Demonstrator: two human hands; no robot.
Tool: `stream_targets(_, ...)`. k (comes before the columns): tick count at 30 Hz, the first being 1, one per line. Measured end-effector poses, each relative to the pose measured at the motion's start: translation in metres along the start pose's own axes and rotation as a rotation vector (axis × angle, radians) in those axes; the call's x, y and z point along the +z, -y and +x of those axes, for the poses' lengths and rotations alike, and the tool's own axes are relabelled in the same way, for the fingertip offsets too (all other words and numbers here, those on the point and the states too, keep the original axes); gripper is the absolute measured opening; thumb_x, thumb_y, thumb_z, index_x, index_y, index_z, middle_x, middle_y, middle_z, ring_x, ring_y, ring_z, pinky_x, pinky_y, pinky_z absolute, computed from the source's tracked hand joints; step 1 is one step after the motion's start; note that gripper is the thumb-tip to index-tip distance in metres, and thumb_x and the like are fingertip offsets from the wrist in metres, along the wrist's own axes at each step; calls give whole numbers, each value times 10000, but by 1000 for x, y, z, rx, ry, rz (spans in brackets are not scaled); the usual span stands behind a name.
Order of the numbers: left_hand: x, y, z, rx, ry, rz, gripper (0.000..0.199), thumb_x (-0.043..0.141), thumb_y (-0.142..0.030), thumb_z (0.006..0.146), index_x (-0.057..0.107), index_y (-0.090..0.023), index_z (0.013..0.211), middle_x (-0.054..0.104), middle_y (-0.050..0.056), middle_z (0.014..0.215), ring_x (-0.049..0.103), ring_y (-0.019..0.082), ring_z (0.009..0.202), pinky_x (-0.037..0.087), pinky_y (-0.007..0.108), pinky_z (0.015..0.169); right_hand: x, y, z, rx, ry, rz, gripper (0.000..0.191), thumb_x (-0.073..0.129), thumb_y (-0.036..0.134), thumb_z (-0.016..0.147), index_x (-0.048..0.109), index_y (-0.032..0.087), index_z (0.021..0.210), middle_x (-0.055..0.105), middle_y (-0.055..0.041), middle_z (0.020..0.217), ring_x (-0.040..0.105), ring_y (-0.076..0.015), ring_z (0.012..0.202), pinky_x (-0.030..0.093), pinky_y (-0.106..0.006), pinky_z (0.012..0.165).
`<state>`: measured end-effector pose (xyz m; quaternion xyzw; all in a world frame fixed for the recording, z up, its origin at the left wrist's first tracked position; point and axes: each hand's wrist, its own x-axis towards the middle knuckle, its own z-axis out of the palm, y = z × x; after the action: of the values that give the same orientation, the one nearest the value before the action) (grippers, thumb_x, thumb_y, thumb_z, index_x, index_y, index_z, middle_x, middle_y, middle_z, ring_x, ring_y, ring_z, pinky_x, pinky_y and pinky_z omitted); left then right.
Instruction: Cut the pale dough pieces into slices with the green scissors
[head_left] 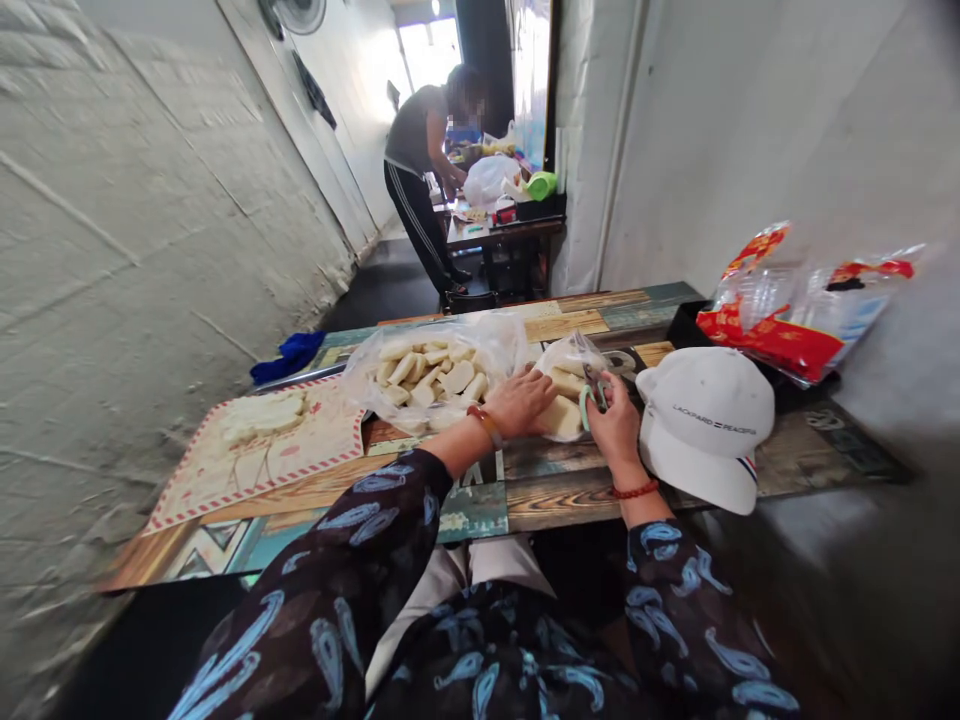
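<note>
My right hand (616,425) is closed around the light green handles of a pair of scissors (592,390), whose blades point up at a small clear plastic bag (574,350). Pale, thick pieces (564,415) show in that bag. My left hand (519,402) lies on the bag's left side, palm down; its fingertips are partly hidden, and whether it grips the plastic is unclear. Just left of it sits a larger open plastic bag (360,375) full of pale cut pieces (431,372).
A white cap (705,420) lies right of my right hand. Behind it are red-and-clear packages (795,340). On the left are a printed sheet (300,450) with pale pieces and a blue cloth (291,357). A person (420,140) bends over a farther table (480,233).
</note>
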<state>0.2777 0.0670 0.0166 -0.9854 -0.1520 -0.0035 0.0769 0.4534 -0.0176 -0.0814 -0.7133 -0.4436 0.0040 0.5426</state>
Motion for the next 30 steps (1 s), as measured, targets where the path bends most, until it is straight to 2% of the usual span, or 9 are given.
stream_targets(3,2,3,3,-152,22,-90,537,674,-605,786,596,-160,1077,662,127,1098,550,292,1107,414,406,946,0,0,-2,-12,33,-40,547,588,400,838,586,105,1298,748,-187,1007,714,-308,911,550,-435,819)
stream_targets(5,3,5,4,-216,46,-110,525,652,-622,797,599,-172,1062,676,115,1072,558,288,1099,413,403,932,0,0,-2,-8,48,-53,550,584,404,841,587,102,1300,749,-186,995,714,-311,901,551,-436,810)
stream_targets(10,3,3,2,-198,51,-76,567,732,-601,726,607,-167,1070,665,118,1086,533,310,1105,394,415,918,-1,3,-2,-17,58,-74,554,593,419,840,595,106,1297,745,-178,1005,708,-309,898,547,-442,826)
stream_targets(15,7,-3,-9,-194,-35,-53,617,699,-684,707,626,-162,1029,622,150,1094,489,342,1116,344,469,966,-3,4,-2,-79,93,-38,533,599,374,841,573,148,1323,731,-159,1097,695,-290,963,537,-435,878)
stream_targets(20,13,-12,-26,-241,-68,-81,605,725,-608,724,612,-171,1126,597,154,1148,476,349,1148,327,491,1003,0,4,-1,-75,143,-23,502,620,353,823,612,144,1279,746,-149,1037,706,-282,909,547,-431,858)
stream_targets(26,22,-9,-37,-275,-88,-180,657,779,-456,712,555,-193,1270,571,127,1298,465,333,1215,355,475,1037,-14,-1,-3,54,208,106,475,674,386,791,654,170,1213,763,-84,882,713,-238,805,568,-412,826)
stream_targets(30,34,-10,-37,-355,-163,-271,662,797,-434,693,573,-192,1267,582,119,1294,477,328,1208,393,464,1020,-25,5,-18,160,226,314,665,756,446,726,588,161,1303,754,-79,882,723,-229,798,590,-392,782)
